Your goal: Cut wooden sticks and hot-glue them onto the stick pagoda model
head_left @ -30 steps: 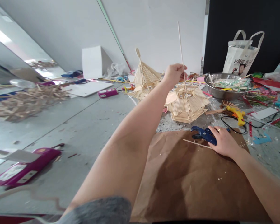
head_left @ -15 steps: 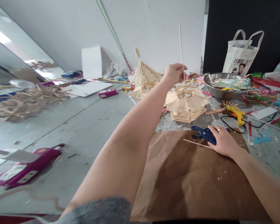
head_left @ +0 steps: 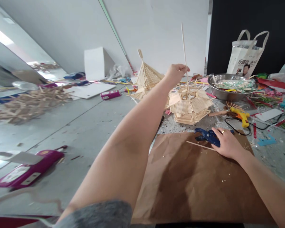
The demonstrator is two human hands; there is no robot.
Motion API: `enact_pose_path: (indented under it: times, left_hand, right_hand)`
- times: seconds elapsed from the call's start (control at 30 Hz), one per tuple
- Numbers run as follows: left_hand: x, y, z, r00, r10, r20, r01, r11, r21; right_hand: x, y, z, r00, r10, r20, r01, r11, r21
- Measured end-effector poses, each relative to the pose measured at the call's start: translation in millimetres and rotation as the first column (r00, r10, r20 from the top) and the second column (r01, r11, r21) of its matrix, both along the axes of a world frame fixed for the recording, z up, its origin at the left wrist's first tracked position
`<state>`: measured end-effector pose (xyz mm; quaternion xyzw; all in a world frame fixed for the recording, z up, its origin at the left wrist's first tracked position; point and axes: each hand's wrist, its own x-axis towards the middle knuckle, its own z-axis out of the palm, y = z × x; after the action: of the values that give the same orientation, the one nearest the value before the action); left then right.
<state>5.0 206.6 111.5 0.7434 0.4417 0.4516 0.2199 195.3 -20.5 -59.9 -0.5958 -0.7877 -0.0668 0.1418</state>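
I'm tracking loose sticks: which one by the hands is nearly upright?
The tall stick the left hand pinches; the other stick lies on brown paper.

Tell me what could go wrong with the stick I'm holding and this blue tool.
The left hand pinches a long, thin stick whose lower end reaches the top of the stick model; a sideways slip might snap it or disturb the model. The loose stick lies close by the blue tool under the right hand, so shifting either could knock it.
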Motion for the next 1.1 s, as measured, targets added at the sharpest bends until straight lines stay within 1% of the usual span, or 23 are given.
enact_pose_path:
  times: [0.2,0.47,0.73,0.87,1.1]
  left_hand:
    - [-0.1,4.4,-2.6,1.0,-0.018,-0.011,0.018,1.0,0.022]
    - [1.0,3.1,-2.6,0.999,-0.031,-0.017,0.031,0.999,0.036]
    - [1.8,3.2,-2.6,0.996,-0.037,-0.085,0.044,0.995,0.092]
    - [2.3,3.5,-3.1,0.996,-0.048,-0.08,0.057,0.992,0.116]
    - [1.6,4.6,-3.3,0.996,-0.039,-0.078,0.047,0.993,0.107]
  right_hand:
    - [0.0,0.1,-0.6,1.0,0.006,-0.005,-0.006,1.0,0.004]
    - [0.5,0.9,-0.9,1.0,0.009,-0.005,-0.009,1.0,-0.009]
    - [-0.2,0.5,0.3,1.0,0.0,-0.008,0.0,1.0,-0.022]
    - [-0.9,0.0,1.6,1.0,-0.004,-0.007,0.004,1.0,-0.031]
    - [-0.4,0.3,1.2,1.0,0.001,0.0,-0.001,1.0,-0.023]
